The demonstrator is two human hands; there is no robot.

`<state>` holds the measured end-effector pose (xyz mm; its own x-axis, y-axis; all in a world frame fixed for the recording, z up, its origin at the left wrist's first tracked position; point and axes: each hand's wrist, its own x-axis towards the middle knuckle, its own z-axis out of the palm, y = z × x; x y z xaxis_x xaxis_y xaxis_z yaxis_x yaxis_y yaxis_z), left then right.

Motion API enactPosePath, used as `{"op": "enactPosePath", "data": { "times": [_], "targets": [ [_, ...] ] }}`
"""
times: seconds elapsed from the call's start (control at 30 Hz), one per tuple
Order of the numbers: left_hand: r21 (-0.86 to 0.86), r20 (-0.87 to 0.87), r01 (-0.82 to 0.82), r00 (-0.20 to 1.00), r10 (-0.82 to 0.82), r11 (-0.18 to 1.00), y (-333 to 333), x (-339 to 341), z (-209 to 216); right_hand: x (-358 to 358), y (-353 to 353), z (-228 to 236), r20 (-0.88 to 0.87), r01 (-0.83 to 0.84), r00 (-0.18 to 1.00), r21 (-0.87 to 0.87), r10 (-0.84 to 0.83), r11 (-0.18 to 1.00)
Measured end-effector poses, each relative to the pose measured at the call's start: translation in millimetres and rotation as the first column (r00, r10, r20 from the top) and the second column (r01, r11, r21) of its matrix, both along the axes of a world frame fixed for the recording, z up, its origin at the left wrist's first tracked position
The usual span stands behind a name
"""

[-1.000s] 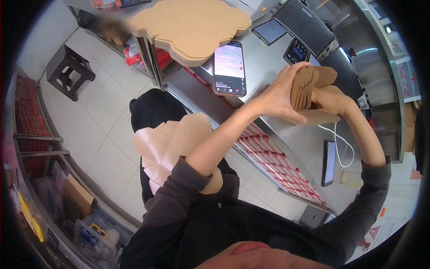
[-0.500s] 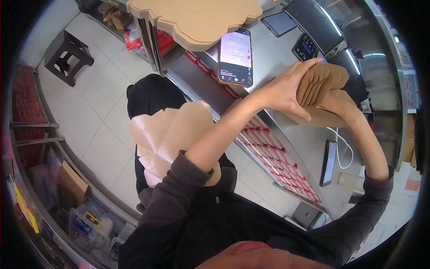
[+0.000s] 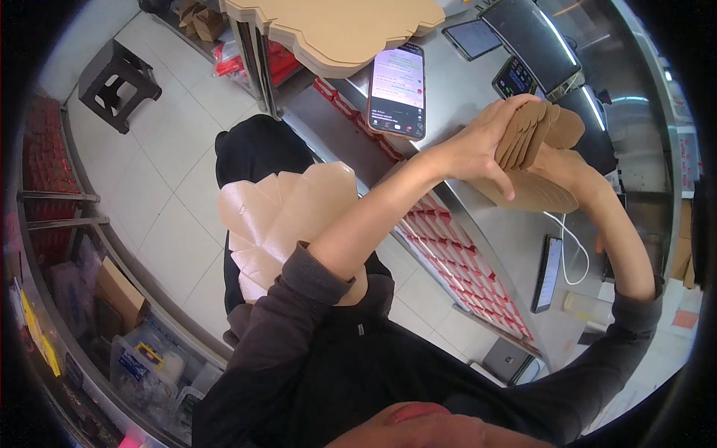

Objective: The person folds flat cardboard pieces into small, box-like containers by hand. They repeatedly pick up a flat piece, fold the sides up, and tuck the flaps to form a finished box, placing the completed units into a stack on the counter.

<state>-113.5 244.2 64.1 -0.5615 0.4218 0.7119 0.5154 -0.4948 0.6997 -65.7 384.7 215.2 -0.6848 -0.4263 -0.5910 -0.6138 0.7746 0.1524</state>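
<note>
My left hand (image 3: 485, 142) is wrapped round the left side of a brown stack of nested cardboard food boxes (image 3: 529, 142), fingers over its top and thumb below. On the stack's right side lies my right hand (image 3: 571, 175), its fingers partly hidden among the flaps. The stack is held tilted above the metal counter, several layered flaps fanned toward me. A flat, scalloped cardboard box blank (image 3: 287, 216) rests on my lap under my left forearm. Further off, a thick pile of similar flat blanks (image 3: 343, 30) sits at the counter's far end.
A phone with a lit screen (image 3: 397, 93) leans by the pile. Another phone (image 3: 547, 275) and a white cable (image 3: 576, 257) lie on the near counter (image 3: 515, 246). Screens (image 3: 529, 45) stand behind my hands. Red-and-white packs (image 3: 467, 261) fill the shelf below. A black stool (image 3: 119, 84) stands left.
My left thumb has drawn in toward the stack, and the layered flaps have shifted slightly between my hands. The whole view has tilted a little. The blank stays on my lap.
</note>
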Motion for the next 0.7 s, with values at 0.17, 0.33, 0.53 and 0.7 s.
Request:
{"op": "enactPosePath", "data": {
  "times": [0.17,0.33,0.53,0.7],
  "targets": [
    [-0.005,0.023,0.105,0.994,-0.105,0.994,-2.8,-1.4,-1.1,-6.4,-16.3,7.7,0.147,-0.051,0.989,0.116,0.034,0.992],
    [0.005,0.020,0.099,0.995,-0.099,0.995,2.7,-1.0,2.3,-11.3,12.1,-3.2,0.122,-0.124,0.982,-0.148,0.142,0.981],
    [-0.041,0.063,0.072,0.996,-0.070,0.997,-4.5,-1.6,8.8,-2.4,-11.8,49.8,0.201,0.173,0.974,-0.385,-0.101,0.907],
    [0.038,-0.161,-0.383,0.909,0.384,0.923,-49.9,51.4,34.9,87.1,-41.6,96.8,-0.627,-0.168,0.708,-0.596,-0.325,0.785]
  ]
}}
